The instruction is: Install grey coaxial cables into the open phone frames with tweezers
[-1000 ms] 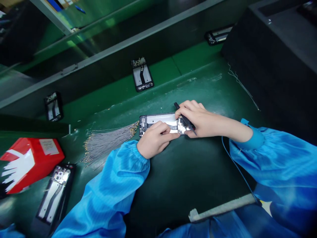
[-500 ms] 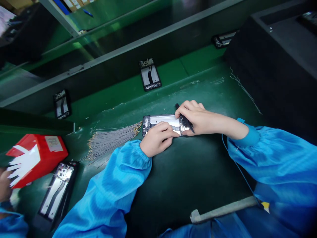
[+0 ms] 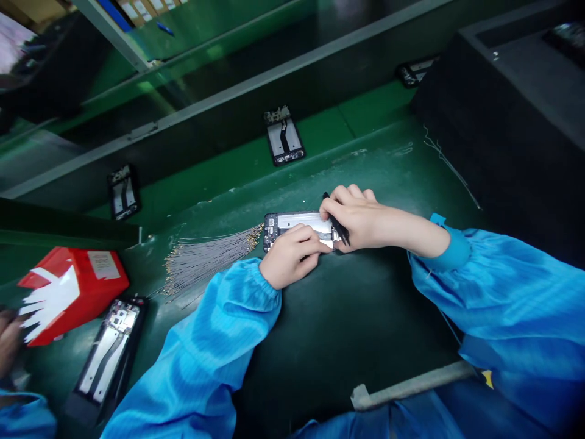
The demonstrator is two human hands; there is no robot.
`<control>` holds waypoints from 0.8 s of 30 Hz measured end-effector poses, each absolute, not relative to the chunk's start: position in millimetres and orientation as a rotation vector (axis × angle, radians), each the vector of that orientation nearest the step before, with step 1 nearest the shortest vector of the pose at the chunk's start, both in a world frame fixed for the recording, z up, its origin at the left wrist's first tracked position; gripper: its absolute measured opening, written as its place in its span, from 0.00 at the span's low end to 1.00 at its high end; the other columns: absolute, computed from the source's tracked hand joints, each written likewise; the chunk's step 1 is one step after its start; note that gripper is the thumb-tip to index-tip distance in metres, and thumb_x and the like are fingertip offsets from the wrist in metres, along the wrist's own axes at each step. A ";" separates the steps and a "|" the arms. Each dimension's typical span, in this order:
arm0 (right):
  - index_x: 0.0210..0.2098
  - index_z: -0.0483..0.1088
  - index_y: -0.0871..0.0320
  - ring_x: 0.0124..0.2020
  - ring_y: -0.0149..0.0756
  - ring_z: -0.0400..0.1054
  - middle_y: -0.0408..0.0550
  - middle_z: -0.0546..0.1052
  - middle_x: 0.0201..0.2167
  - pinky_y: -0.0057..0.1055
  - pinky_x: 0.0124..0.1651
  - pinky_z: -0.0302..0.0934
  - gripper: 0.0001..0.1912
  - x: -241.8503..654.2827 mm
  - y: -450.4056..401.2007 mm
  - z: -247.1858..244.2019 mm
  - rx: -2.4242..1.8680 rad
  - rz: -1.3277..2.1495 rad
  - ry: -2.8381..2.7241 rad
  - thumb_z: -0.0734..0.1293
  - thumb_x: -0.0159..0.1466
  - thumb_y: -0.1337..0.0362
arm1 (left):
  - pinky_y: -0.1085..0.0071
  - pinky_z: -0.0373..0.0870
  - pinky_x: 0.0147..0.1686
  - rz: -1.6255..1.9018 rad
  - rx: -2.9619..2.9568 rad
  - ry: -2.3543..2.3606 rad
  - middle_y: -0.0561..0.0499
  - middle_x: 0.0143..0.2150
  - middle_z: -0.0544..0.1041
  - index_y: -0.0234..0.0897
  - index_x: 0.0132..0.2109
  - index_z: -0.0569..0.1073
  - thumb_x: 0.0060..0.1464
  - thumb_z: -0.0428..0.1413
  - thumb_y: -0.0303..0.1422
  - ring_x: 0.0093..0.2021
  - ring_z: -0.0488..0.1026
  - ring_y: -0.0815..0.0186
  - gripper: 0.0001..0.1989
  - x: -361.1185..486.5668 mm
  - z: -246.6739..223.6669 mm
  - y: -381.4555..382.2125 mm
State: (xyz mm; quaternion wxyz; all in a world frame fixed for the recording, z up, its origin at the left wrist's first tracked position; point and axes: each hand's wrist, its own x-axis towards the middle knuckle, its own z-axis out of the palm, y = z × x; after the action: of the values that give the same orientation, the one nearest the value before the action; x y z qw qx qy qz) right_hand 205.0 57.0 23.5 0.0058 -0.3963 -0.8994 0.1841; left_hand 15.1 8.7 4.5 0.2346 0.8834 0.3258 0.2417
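An opened phone [image 3: 299, 219] lies lengthwise on the green work surface, its silver inner plate and parts of its circuit board showing. My left hand [image 3: 295, 253] is curled over the phone's near edge, with the index fingertip pressed close to its right end. Black tweezers [image 3: 340, 227] are gripped in my right hand [image 3: 359, 213], tips pointing down by the phone's right end. My right thumb is near that same edge. What the tips touch is hidden by my fingers. Just left of the phone lies a bundle of thin grey cables [image 3: 210, 256] with gold-coloured ends.
More opened phones lie on the green strip behind, one in the middle [image 3: 284, 137] and one at left [image 3: 123, 192]. Another opened phone [image 3: 109, 347] rests near a red box [image 3: 100, 286]. Another person's hand [image 3: 9, 341] shows at far left. A large black box [image 3: 507, 134] stands at right.
The tweezers have turned a little in my right hand, and their tips now sit further left. My right hand and sleeve have shifted slightly left. My left hand stays on the phone.
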 end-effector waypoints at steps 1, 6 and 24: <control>0.39 0.59 0.54 0.39 0.44 0.54 0.51 0.61 0.38 0.36 0.36 0.48 0.19 206.2 56.2 23.0 -1.209 0.577 -2.803 0.65 0.48 0.58 | 0.71 0.65 0.36 0.680 2.424 0.900 0.51 0.30 0.69 0.37 0.37 0.74 0.53 0.46 0.24 0.34 0.65 0.68 0.13 15.5 3.9 8.5; 0.40 0.59 0.55 0.41 0.44 0.53 0.51 0.61 0.40 0.36 0.39 0.48 0.17 213.7 55.9 20.7 -1.041 0.651 -2.770 0.63 0.54 0.54 | 0.70 0.64 0.37 0.762 2.421 1.003 0.51 0.30 0.71 0.35 0.36 0.72 0.52 0.47 0.24 0.34 0.64 0.68 0.09 18.5 1.7 6.6; 0.37 0.60 0.56 0.41 0.45 0.55 0.52 0.61 0.40 0.34 0.35 0.47 0.14 203.5 59.6 27.2 -1.034 0.454 -2.940 0.65 0.53 0.59 | 0.71 0.61 0.35 0.648 2.406 1.198 0.51 0.28 0.66 0.34 0.30 0.68 0.49 0.48 0.23 0.32 0.61 0.66 0.06 26.9 3.3 6.3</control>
State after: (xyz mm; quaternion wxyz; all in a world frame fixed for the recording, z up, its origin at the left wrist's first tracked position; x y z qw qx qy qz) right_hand 203.5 59.6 27.2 -0.0038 -0.3282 -0.9335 0.1442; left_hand 26.9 6.3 3.3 0.1871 0.8549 0.4257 0.2301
